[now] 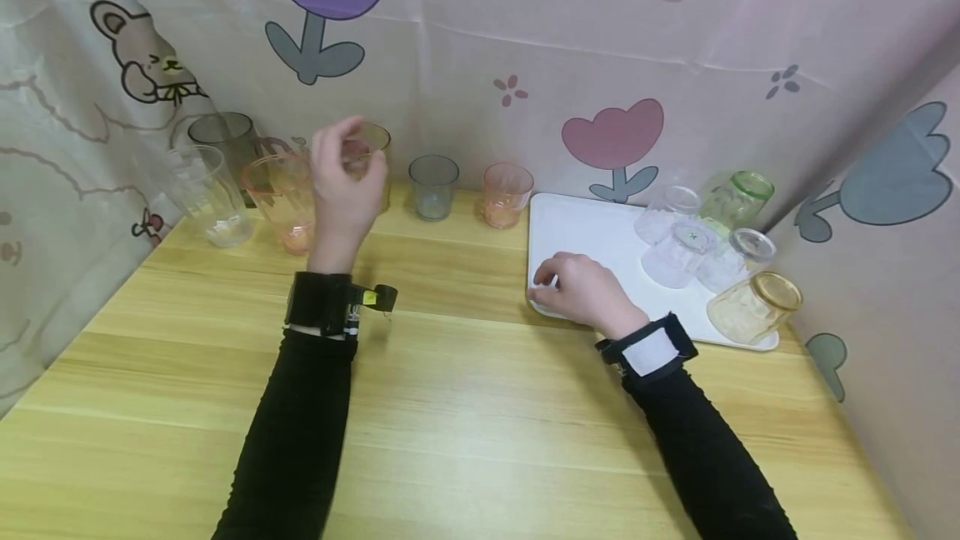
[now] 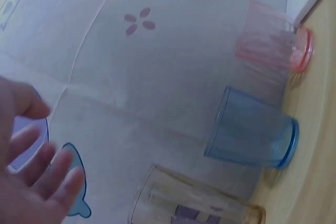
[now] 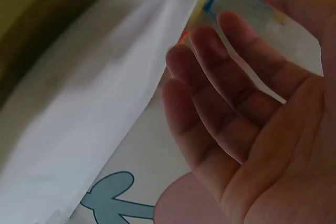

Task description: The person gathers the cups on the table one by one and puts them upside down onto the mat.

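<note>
Raised just in front of the amber tumbler (image 1: 372, 158), left hand (image 1: 343, 190) with fingers loose and apart, gripping nothing. Resting at the white tray's (image 1: 592, 227) near-left edge, right hand (image 1: 581, 290), fingers relaxed. Probably between placements; next, likely fetching a toppled cup (image 1: 753, 307) from the tray. Beyond, wooden table (image 1: 465, 407), cartoon-print curtain (image 1: 525, 40).

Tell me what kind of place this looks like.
Probably a staged tabletop set rather than a real kitchen: a wooden table hemmed in by cartoon-printed curtains, with plastic cups lined up and a white tray.
</note>
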Motion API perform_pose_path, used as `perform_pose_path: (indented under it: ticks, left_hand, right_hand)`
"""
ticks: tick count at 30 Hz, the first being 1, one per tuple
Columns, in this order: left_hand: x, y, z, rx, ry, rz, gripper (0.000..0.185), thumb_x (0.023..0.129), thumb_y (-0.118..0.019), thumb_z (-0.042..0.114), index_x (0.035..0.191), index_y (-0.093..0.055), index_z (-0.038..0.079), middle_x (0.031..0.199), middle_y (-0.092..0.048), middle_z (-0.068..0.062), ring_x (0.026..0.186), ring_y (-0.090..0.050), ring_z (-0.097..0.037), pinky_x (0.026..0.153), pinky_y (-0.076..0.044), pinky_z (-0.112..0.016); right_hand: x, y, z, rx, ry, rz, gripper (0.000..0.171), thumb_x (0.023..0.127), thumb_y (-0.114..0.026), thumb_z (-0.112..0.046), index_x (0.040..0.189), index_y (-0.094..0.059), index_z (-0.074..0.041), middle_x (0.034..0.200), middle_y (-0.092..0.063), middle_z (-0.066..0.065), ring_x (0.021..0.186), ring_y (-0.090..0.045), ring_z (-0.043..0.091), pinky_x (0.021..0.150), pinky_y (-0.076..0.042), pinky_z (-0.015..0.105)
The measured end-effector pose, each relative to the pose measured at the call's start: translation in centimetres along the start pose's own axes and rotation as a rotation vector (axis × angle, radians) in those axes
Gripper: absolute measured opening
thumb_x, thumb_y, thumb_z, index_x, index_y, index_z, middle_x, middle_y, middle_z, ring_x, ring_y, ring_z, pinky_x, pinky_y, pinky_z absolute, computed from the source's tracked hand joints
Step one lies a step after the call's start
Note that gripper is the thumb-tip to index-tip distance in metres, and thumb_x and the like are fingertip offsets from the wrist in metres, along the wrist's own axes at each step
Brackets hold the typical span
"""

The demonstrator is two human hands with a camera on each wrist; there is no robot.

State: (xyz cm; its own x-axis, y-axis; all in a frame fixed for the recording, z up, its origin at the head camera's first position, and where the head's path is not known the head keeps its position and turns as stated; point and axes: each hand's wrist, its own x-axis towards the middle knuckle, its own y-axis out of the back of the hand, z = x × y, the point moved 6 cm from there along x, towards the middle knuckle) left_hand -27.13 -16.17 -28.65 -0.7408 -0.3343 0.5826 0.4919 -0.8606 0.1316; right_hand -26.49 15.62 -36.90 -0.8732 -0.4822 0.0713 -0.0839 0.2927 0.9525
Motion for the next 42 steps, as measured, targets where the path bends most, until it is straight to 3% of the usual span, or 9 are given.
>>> perform_pose_path:
  ticks: [4,9,13,16,20,25,31,35,42]
  left_hand:
    - [0.1,2.1,-0.2,-0.003,-0.022,0.258,0.053,0.093,-0.070,0.006,0.143,-0.051,0.003,0.138,-0.046,-0.006,0.122,-0.047,-0.017,0.103,-0.044,-0.024]
    - [-0.3,3.9,-0.8,0.046,-0.077,0.538,0.072,0.088,-0.080,0.011,0.149,-0.044,0.000,0.150,-0.038,-0.012,0.131,-0.040,-0.013,0.113,-0.035,-0.023]
    - [-0.7,4.7,-2.2,0.073,-0.010,0.635,0.098,0.085,-0.086,0.022,0.157,-0.025,-0.004,0.163,-0.022,-0.017,0.143,-0.029,-0.011,0.120,-0.025,-0.021]
    - [-1.1,5.1,-3.3,0.101,0.098,0.687,0.116,0.083,-0.087,0.036,0.160,-0.010,-0.003,0.168,-0.009,-0.016,0.149,-0.019,-0.011,0.121,-0.017,-0.016]
    - [-1.8,5.3,-4.6,0.192,0.198,0.760,0.123,0.081,-0.085,0.052,0.160,-0.007,-0.001,0.169,-0.006,-0.015,0.154,-0.009,-0.009,0.122,-0.007,-0.014]
    - [-2.4,5.1,-6.5,0.230,0.327,0.782,0.126,0.075,-0.086,0.060,0.162,-0.010,0.009,0.170,-0.005,-0.009,0.154,-0.004,-0.007,0.121,-0.004,-0.017]
    - [-3.1,4.7,-9.1,0.099,0.549,0.753,0.131,0.071,-0.096,0.042,0.164,-0.005,0.022,0.170,0.002,0.001,0.152,-0.009,-0.006,0.121,-0.014,-0.019]
    - [-3.4,4.7,-10.4,0.111,0.712,0.710,0.130,0.073,-0.095,0.038,0.164,-0.002,0.028,0.170,0.004,0.006,0.152,-0.004,-0.007,0.123,-0.001,-0.025]
    - [-3.8,4.4,-11.6,0.098,0.753,0.663,0.117,0.080,-0.090,0.040,0.163,-0.008,0.027,0.169,0.000,0.005,0.154,-0.004,-0.011,0.124,-0.002,-0.025]
  right_hand:
    - [-0.1,-0.9,-0.2,-0.006,0.009,-0.078,0.019,0.090,-0.079,-0.034,0.088,-0.078,-0.016,0.081,-0.069,-0.005,0.074,-0.061,0.014,0.065,-0.054,0.036]
    - [-0.3,-1.3,-0.2,-0.015,0.004,-0.120,0.022,0.088,-0.082,-0.037,0.079,-0.075,-0.017,0.071,-0.066,-0.008,0.067,-0.058,0.012,0.061,-0.052,0.033]
    - [-0.4,-1.5,-0.2,-0.016,0.009,-0.122,0.020,0.087,-0.083,-0.033,0.077,-0.075,-0.018,0.070,-0.065,-0.010,0.065,-0.057,0.011,0.059,-0.050,0.032]
    - [-0.4,-1.6,-0.3,-0.015,0.009,-0.122,0.018,0.087,-0.083,-0.031,0.078,-0.075,-0.017,0.071,-0.066,-0.009,0.066,-0.056,0.011,0.059,-0.049,0.032]
    - [-0.3,-1.8,-0.3,-0.016,-0.001,-0.128,0.019,0.088,-0.082,-0.032,0.078,-0.074,-0.017,0.071,-0.065,-0.008,0.066,-0.056,0.012,0.059,-0.049,0.032]
    - [-0.3,-1.8,-0.3,-0.020,-0.001,-0.129,0.022,0.088,-0.082,-0.033,0.076,-0.072,-0.018,0.070,-0.063,-0.008,0.066,-0.055,0.012,0.058,-0.047,0.031]
    - [-0.2,-1.8,-0.4,-0.026,0.007,-0.123,0.022,0.087,-0.083,-0.033,0.075,-0.071,-0.018,0.070,-0.063,-0.008,0.066,-0.055,0.012,0.058,-0.047,0.031]
    - [-0.1,-1.8,-0.4,-0.028,0.004,-0.126,0.022,0.087,-0.082,-0.033,0.075,-0.071,-0.019,0.069,-0.063,-0.008,0.065,-0.055,0.012,0.057,-0.046,0.031]
    - [0.0,-2.0,-0.4,-0.020,0.002,-0.130,0.022,0.086,-0.083,-0.032,0.075,-0.071,-0.019,0.069,-0.062,-0.009,0.065,-0.055,0.012,0.057,-0.046,0.030]
